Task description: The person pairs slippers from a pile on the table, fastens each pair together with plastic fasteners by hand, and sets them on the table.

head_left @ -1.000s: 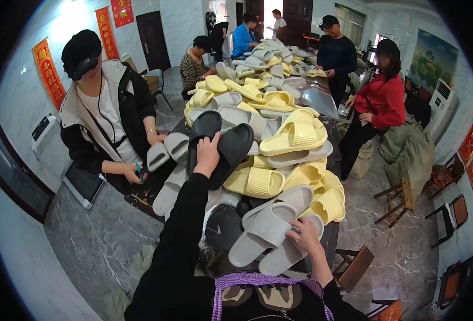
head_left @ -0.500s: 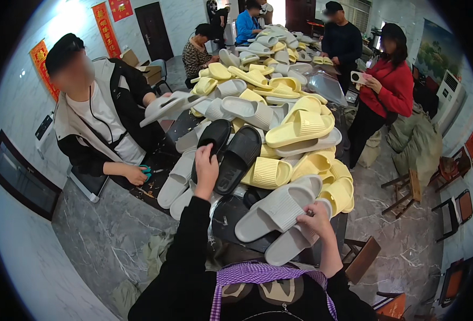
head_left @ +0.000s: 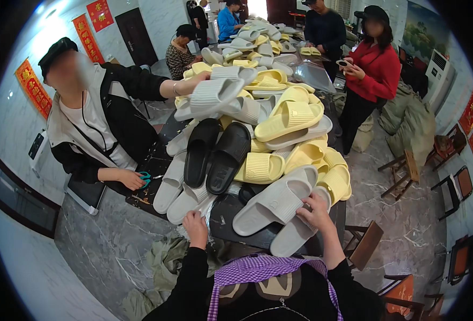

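My right hand [head_left: 318, 212] is closed on the strap edge of a light grey slide sandal [head_left: 290, 236] at the table's near edge. Its grey mate [head_left: 258, 215] leans beside it, to the left. At the near left edge, my left hand [head_left: 195, 229] has curled fingers, just below a grey slide [head_left: 185, 206] and beside clear plastic film [head_left: 208, 206]. Whatever those fingers hold, if anything, is hidden. Beyond that hand, a black slide [head_left: 230, 159] and its black mate [head_left: 201, 152] lie side by side on the pile, untouched.
Yellow slides [head_left: 292, 119] and grey ones heap along the dark table [head_left: 223, 222]. At left, a co-worker [head_left: 108, 117] holds teal-handled scissors [head_left: 146, 179] and a grey pair. Another person [head_left: 373, 67] in red stands at right. Wooden stools [head_left: 365, 246] and sacks [head_left: 405, 125] are on the floor.
My left hand has left the black slides and come down to the near table edge. My right hand stays at the grey pair. The co-worker's grey slides have moved right, over the pile.
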`<state>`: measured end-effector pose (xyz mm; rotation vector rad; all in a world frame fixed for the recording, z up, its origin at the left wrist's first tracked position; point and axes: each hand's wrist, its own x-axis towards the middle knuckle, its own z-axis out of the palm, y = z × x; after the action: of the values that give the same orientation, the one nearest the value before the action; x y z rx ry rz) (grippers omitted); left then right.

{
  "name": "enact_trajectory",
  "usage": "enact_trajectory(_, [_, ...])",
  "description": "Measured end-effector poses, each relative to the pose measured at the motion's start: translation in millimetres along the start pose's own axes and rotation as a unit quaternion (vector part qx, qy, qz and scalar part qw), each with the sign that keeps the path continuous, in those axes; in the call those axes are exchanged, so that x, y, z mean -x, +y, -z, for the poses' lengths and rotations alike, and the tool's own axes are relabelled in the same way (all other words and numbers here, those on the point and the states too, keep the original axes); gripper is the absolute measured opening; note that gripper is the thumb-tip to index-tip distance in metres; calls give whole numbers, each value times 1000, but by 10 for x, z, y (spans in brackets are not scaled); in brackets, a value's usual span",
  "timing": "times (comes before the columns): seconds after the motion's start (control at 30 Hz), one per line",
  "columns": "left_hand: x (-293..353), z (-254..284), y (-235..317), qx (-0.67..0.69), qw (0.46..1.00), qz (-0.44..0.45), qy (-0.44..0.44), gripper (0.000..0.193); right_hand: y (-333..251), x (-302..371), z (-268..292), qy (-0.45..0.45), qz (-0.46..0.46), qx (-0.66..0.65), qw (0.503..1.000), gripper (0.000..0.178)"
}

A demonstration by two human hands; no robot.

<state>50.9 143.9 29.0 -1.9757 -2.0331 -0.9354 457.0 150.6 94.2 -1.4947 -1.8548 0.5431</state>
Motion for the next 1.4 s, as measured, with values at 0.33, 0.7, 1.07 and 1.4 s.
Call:
enact_trajectory(0.33, [-66,-22,-81,-22,1000,3,2,6,-159,179,-41,132,53,92,986,39])
enact_trajectory(0.7, [-168,93,-119,-32,998,28,-45,10,-773,-128,-73,203,104,-65,971,21])
enact_trajectory(1.07, [-190,220,-120,-18,995,76,-61,13,-1320,-337,-1145,-2,246,-147,958,14])
enact_trajectory(1.4, [32,72,-257,-73,979,39,-186,13,-1434,-532,-2127,-200,260,-34,944,14])
